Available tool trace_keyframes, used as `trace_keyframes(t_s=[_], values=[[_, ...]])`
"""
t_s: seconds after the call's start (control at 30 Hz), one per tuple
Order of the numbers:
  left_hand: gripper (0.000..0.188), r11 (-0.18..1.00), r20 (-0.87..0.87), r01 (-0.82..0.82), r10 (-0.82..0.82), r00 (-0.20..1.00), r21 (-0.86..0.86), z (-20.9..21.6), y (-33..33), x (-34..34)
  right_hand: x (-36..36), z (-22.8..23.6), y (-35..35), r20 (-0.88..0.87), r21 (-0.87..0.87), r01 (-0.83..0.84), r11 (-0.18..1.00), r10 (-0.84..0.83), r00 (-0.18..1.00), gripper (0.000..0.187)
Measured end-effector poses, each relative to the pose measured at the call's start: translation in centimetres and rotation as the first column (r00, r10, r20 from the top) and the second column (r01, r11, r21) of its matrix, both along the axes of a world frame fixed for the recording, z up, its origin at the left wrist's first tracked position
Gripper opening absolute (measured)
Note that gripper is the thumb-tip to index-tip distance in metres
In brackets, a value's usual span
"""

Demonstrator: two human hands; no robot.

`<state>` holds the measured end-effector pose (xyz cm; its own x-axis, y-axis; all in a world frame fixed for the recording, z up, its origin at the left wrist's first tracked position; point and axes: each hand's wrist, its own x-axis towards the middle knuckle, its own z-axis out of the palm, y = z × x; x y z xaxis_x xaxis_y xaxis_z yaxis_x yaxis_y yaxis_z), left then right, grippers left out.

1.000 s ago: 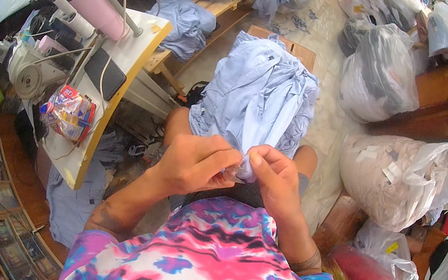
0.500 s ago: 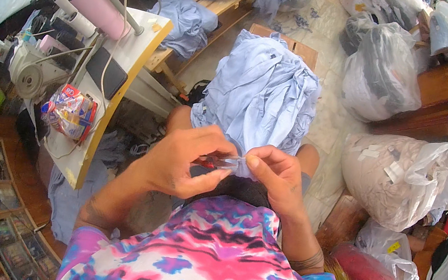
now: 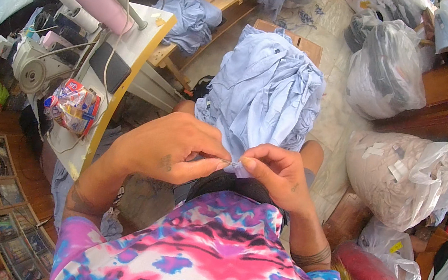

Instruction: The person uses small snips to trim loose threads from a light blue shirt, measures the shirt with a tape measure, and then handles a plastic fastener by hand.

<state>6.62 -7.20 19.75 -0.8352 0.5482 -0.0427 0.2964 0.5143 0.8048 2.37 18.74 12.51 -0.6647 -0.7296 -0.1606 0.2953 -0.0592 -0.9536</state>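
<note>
In front of my lap a pile of light blue cloth [image 3: 269, 89] is heaped up, one end of it drawn toward me. My right hand [image 3: 277, 174] is closed, thumb and forefinger pinching an edge of this cloth. Close against it my left hand [image 3: 176, 147] is closed as well, fingertips together at the same edge. A thin metal tip shows at the left fingertips, part of what look like thread snips [image 3: 227, 161]; the rest is hidden in the hand.
On the left a white table [image 3: 134, 40] carries a pink tumbler [image 3: 102, 6], a phone [image 3: 109, 67], a sewing machine [image 3: 35, 68] and a snack packet [image 3: 74, 106]. More blue cloth [image 3: 187, 18] lies on a wooden bench. Stuffed plastic bags [image 3: 388, 69] stand at the right.
My left hand has turned so its back faces up and its fingers have closed in, covering the snips that showed before. The right hand keeps its pinch on the cloth.
</note>
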Motion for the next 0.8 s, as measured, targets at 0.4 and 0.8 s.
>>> trace_keyframes(t_s=[0.4,0.8], values=[[0.020,0.999,0.024,0.031,-0.030,0.999,-0.016,0.58,-0.61,-0.18,0.02,0.43,-0.30,-0.054,0.026,-0.034,0.999,0.035,0.998,0.020],[0.027,0.991,0.177,0.113,-0.098,0.979,-0.077,0.47,0.03,-0.93,-0.77,0.79,-0.48,0.030,0.025,-0.155,0.988,0.154,0.988,0.023]])
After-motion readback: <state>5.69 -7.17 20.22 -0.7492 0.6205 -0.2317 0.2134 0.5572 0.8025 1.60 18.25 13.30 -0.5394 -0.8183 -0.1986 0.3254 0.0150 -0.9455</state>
